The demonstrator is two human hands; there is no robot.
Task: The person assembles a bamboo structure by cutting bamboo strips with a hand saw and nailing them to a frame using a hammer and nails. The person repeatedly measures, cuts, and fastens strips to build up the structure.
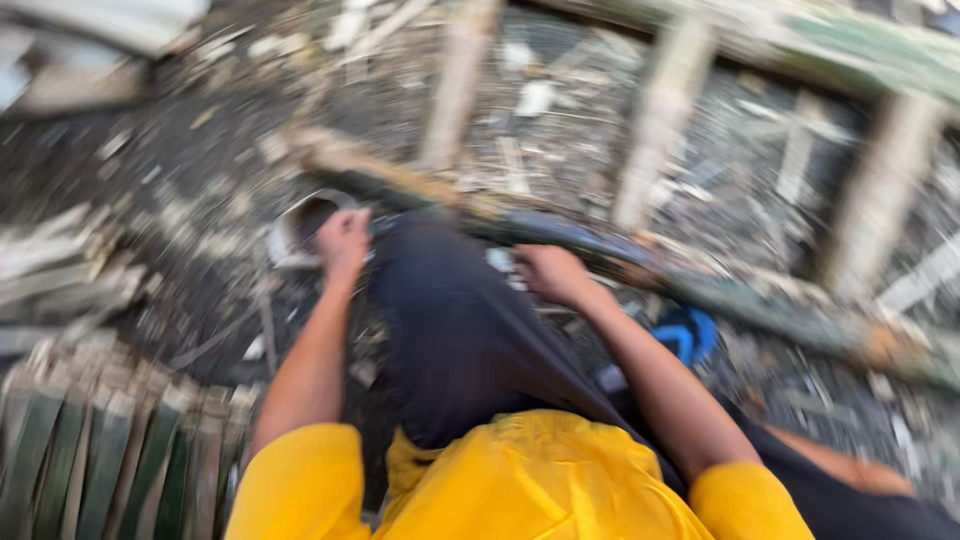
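Your left hand (342,243) is fisted at a pale ring-like object (300,228), your right hand (550,272) curled on the long bamboo pole (600,250) lying across the littered ground (180,170); blur hides both grips, so you seem mid-steadying; next calls for firm hold.

Seen from above, blurred by motion: a person in a bright yellow short-sleeved shirt (520,480) filling the lower centre, dark navy trousers (455,330) running up mid-frame, and a blue sandal (690,335) at centre right, forearms bare.
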